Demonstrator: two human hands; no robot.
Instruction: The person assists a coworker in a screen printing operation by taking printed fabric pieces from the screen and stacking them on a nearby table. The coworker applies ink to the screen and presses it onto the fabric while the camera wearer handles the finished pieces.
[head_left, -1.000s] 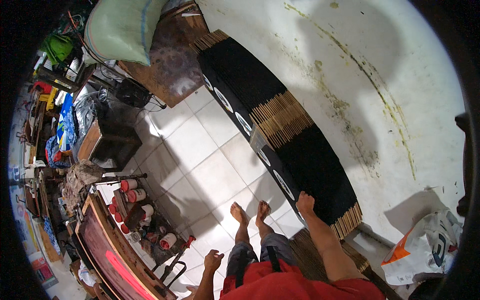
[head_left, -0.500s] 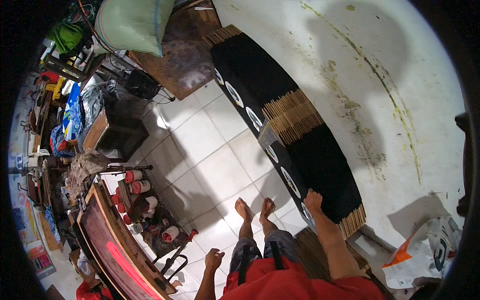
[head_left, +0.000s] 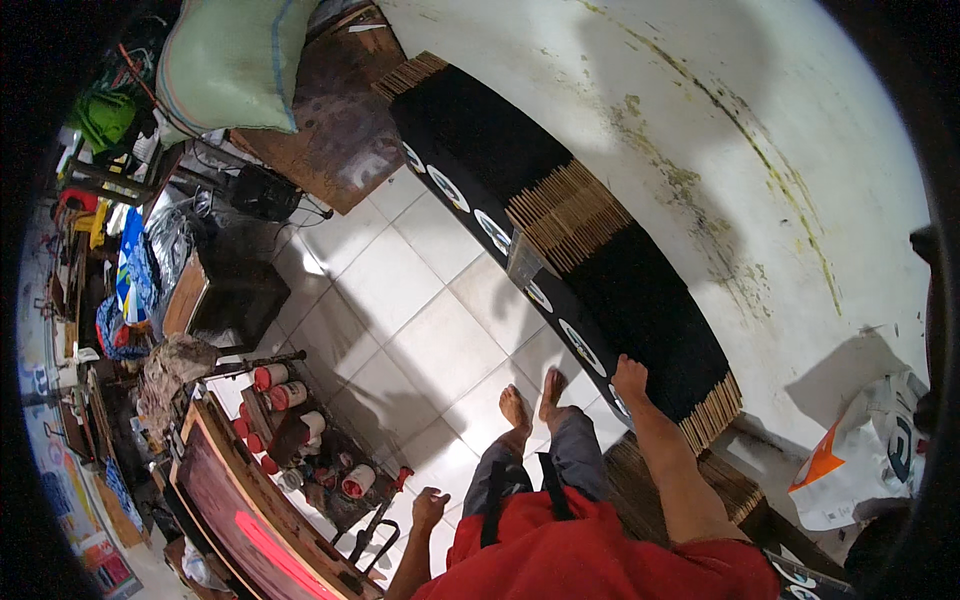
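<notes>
A long row of black pieces (head_left: 645,310), packed tightly together, runs along the wall on the right. Bundles of thin wooden sticks (head_left: 570,218) show at its middle and ends, and white round prints mark its near side. At the near end of this row, my right hand (head_left: 630,378) is closed against the black edge; what its fingers hold, if anything, is hidden. My left hand (head_left: 430,508) hangs beside my leg, fingers loosely curled and apart, with nothing visible in it. Close by it is the red-ended handle (head_left: 403,478) of a dark metal frame.
Left of me stand a wood-framed screen (head_left: 235,500) with a pink-red streak and a rack of red-and-white pots (head_left: 288,395). Brown stacked sheets (head_left: 640,490) lie under my right arm. A white plastic bag (head_left: 865,450) leans by the wall. Farther off are a stuffed sack (head_left: 235,65) and a dark box (head_left: 240,300).
The view has shifted slightly, so the floor and row appear displaced. My right hand stays at the row's near edge, and my left hand remains low at my side.
</notes>
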